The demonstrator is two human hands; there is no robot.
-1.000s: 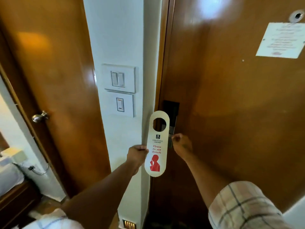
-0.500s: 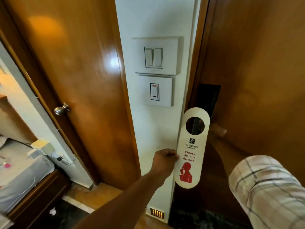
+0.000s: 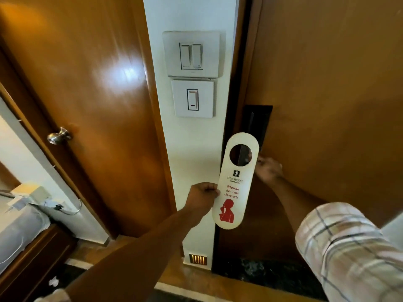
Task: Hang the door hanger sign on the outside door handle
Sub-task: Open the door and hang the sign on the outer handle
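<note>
A cream door hanger sign (image 3: 236, 182) with red "Please do not disturb" lettering and a round hole at its top is held upright in front of the door's edge. My left hand (image 3: 201, 196) grips its left edge at mid-height. My right hand (image 3: 269, 170) is closed on the inside handle of the brown room door (image 3: 327, 94), just right of the sign, below a black lock plate (image 3: 258, 118). The handle itself is mostly hidden by my fingers and the sign. The outside handle is not visible.
A white wall strip (image 3: 192, 149) carries two switch plates (image 3: 193, 54) left of the door. Further left a second wooden door (image 3: 87, 83) with a metal knob (image 3: 58, 136) stands ajar. A bed corner (image 3: 17, 225) and a low floor light (image 3: 197, 259) are below.
The view has swung left and moved closer to the door. My right hand, hidden behind the sign half a second ago, shows again on the handle. The sign stays in my left hand.
</note>
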